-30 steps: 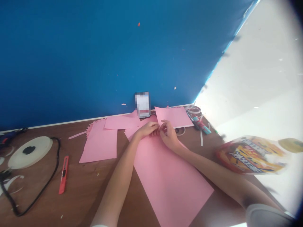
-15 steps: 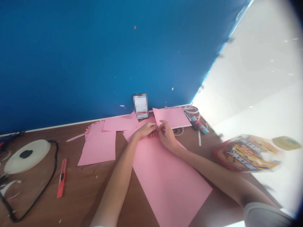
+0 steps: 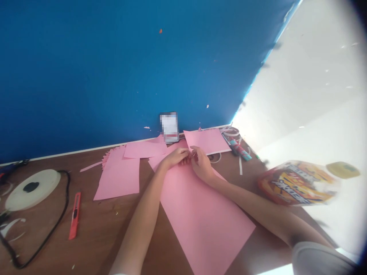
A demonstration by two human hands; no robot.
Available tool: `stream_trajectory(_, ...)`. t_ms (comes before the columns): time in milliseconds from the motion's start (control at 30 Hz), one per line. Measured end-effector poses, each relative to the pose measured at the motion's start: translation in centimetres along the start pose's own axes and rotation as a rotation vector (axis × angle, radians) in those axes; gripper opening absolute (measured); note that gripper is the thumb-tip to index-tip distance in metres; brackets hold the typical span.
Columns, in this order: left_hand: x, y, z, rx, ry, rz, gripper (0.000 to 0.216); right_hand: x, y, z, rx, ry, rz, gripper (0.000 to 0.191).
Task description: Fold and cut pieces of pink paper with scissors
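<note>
A large pink paper sheet (image 3: 200, 214) lies on the brown table (image 3: 109, 229), running away from me. My left hand (image 3: 176, 156) and my right hand (image 3: 200, 163) meet at its far end, fingers pinched together on the paper's edge. Both hands are closed on the sheet; what the fingertips do there is too small to make out. Smaller pink sheets (image 3: 119, 175) lie to the left, and another pink sheet (image 3: 206, 140) lies behind the hands.
A red utility knife (image 3: 74, 215) lies at the left beside a black cable (image 3: 54, 225) and a white round disc (image 3: 31, 189). A small box (image 3: 169, 128) leans on the blue wall. Glue sticks (image 3: 239, 149) and a printed snack bag (image 3: 298, 183) sit at the right.
The view has drifted slightly, so everything sits a little to the left and higher. Both hands stay pinched at the far end of the pink sheet.
</note>
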State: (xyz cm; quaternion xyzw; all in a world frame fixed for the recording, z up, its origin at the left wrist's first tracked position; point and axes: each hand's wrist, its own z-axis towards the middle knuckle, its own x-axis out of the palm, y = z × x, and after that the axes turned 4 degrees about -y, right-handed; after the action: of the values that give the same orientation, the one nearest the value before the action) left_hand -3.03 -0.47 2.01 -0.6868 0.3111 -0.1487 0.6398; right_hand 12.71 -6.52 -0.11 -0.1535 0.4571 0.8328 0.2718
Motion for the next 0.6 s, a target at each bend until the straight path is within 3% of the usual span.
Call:
stream_trajectory(233, -0.09, -0.02, -0.03, 0.011, 0.013, 0.017, 0.042, 0.13, 0.08, 0.06, -0.032, 0.041, -0.033, 0.034)
stream_trajectory(400, -0.08, 0.09, 0.02, 0.021, 0.037, 0.027, 0.039, 0.15, -0.03, -0.04, -0.045, 0.085, -0.034, 0.045)
stream_trajectory(600, 0.05, 0.20, -0.09, -0.002, 0.021, 0.013, 0.036, 0.00, -0.25, -0.01, -0.049, 0.068, 0.030, 0.041)
